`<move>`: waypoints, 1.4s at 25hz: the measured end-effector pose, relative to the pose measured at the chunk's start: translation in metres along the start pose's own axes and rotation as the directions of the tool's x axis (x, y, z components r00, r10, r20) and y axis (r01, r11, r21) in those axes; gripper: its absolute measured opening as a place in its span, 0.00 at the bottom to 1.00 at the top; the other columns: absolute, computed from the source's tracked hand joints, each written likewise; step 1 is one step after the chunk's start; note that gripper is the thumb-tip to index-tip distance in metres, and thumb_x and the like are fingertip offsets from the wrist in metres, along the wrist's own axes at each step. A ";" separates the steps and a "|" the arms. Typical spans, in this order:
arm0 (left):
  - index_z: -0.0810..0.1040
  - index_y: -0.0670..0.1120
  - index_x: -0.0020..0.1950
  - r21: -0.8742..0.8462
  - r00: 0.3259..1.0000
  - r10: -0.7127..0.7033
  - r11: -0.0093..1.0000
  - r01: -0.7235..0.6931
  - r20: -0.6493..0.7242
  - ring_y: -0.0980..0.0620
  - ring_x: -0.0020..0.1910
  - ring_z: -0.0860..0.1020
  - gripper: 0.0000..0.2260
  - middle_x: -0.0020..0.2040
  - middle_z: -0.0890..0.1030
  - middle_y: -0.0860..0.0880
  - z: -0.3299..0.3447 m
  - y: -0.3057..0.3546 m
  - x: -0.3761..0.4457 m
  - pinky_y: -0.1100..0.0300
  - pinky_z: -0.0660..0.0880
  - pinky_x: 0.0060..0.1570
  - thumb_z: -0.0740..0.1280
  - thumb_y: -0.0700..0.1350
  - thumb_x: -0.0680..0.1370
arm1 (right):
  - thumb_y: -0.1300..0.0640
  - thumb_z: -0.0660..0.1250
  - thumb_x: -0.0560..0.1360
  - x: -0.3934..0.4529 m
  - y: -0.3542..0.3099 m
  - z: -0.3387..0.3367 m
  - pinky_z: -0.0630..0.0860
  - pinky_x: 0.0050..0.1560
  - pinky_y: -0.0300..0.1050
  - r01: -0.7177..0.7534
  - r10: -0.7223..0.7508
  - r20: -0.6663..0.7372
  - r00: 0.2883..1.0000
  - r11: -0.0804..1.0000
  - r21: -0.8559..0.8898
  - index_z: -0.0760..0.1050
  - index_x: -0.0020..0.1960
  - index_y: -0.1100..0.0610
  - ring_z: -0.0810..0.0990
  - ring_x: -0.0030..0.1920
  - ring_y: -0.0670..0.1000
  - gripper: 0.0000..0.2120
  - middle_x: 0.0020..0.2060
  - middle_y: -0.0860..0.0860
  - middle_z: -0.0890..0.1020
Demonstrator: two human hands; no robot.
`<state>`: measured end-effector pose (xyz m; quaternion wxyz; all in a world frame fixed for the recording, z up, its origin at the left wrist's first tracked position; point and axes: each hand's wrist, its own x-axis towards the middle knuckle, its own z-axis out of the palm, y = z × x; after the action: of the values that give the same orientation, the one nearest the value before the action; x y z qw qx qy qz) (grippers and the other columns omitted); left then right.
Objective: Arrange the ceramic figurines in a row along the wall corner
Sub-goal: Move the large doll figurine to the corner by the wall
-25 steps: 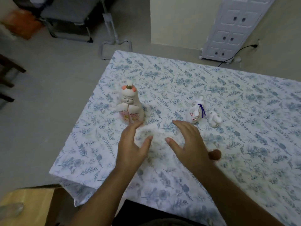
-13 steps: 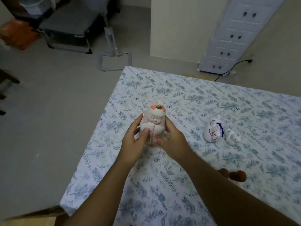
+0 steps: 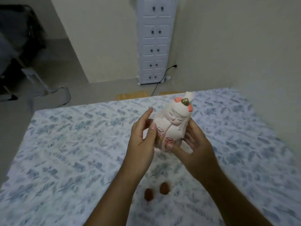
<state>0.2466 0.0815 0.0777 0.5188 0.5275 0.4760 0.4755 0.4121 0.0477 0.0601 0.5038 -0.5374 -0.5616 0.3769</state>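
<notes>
Together, left hand [image 3: 143, 141] and right hand [image 3: 197, 147] cradle a pale ceramic figurine [image 3: 172, 126], tilted above the table's [image 3: 65, 144] far edge, probably steadying it for carrying.

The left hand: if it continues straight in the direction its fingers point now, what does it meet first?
The left hand points up-right and already touches the ceramic figurine, so it would likely meet that first; depth is unclear.

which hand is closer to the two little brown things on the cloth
Left. The left hand is above and slightly left of the brown pieces; the right hand is farther off, up to their right.
</notes>
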 end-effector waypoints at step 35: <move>0.70 0.54 0.76 0.241 0.951 -0.195 0.961 0.137 0.239 0.56 0.73 0.69 0.21 0.75 0.72 0.54 0.427 -0.102 0.223 0.61 0.66 0.69 0.56 0.57 0.85 | 0.38 0.74 0.70 0.152 0.240 -0.352 0.75 0.67 0.60 -0.478 0.164 -0.620 0.768 0.791 -0.383 0.63 0.77 0.48 0.68 0.73 0.56 0.40 0.74 0.54 0.69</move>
<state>0.6923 0.2635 -0.0267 0.5531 0.5978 0.4965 0.3004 0.8208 0.1886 -0.0736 0.4046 -0.8295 -0.3654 0.1212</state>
